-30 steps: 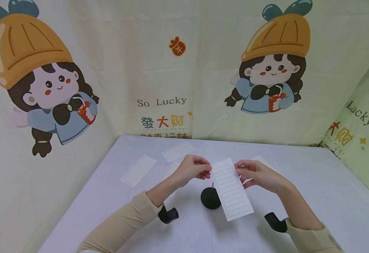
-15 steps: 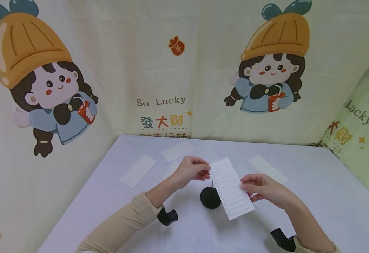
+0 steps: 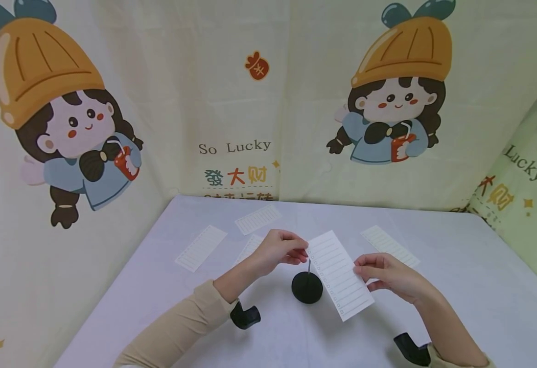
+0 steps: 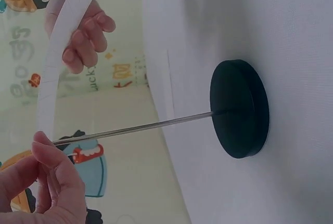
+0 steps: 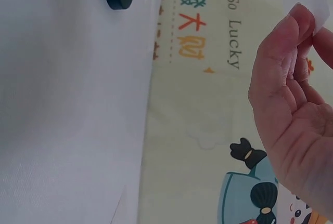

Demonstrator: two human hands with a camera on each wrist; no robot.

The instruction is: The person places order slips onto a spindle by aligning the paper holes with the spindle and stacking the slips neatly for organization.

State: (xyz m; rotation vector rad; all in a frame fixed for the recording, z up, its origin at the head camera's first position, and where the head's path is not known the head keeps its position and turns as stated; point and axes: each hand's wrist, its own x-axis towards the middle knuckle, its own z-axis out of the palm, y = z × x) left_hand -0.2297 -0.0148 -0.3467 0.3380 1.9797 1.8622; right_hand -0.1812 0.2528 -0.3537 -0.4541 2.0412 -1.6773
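Hands: left hand and right hand, thumbs closed against fingers, pinch opposite edges of the lined paper slip between them. Only the left wrist view shows the lengthwise extent of the spindle's metal rod.

Cream cloth w/ 2 cartoon figs hangs beyond white tbl

A smooth, pale white tabletop with a faint lavender cast carries everything. Near its middle a flat, round, black base sits level, a thin, straight metal rod standing upright from its centre. Toward the back left lie a slanted white ruled paper slip, a farther white ruled slip and a partly hidden white ruled slip, all apart. Another oblong white ruled slip lies back right.
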